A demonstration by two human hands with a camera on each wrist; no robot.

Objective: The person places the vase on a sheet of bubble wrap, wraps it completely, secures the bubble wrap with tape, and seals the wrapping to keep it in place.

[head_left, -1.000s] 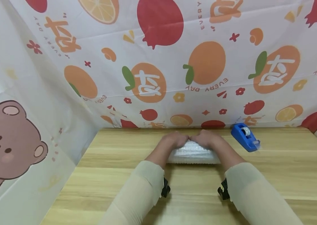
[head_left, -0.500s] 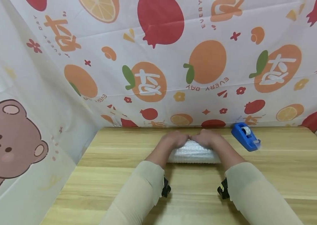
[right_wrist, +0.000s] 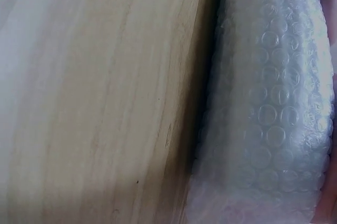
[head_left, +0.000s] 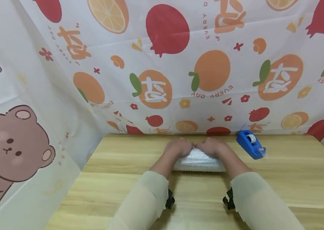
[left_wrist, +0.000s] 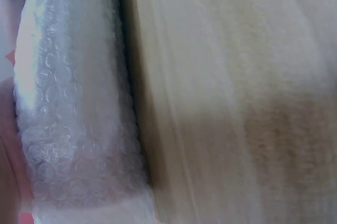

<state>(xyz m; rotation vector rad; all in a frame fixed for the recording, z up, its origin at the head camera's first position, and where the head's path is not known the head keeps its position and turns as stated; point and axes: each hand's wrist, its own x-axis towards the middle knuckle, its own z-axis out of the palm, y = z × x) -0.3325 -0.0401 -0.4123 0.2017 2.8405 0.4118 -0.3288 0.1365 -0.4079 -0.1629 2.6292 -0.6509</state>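
Observation:
A bundle of clear bubble wrap (head_left: pixel 199 163) lies crosswise on the wooden table in the head view. My left hand (head_left: pixel 180 147) grips its far upper edge, left of the middle. Close beside it, the right hand (head_left: pixel 210 147) holds the same edge, and the two hands nearly meet. Most fingertips are hidden behind the bundle. The left wrist view shows the bubble wrap (left_wrist: pixel 73 92) rounded and layered, with part of the left hand (left_wrist: pixel 9 155) along its far side. In the right wrist view, the bubble wrap (right_wrist: pixel 268 108) has the right hand (right_wrist: pixel 327 192) at its edge.
A blue tape dispenser (head_left: pixel 251 144) with a roll of tape stands right of the hands, near the back of the table (head_left: pixel 127 185). Behind the table hangs a fruit-print cloth (head_left: pixel 212 70). Another cloth with a bear (head_left: pixel 15 143) hangs at left.
The head view has tilted slightly upward and to the left, so the scene sits a little lower in it. Both hands keep their place on the bubble wrap.

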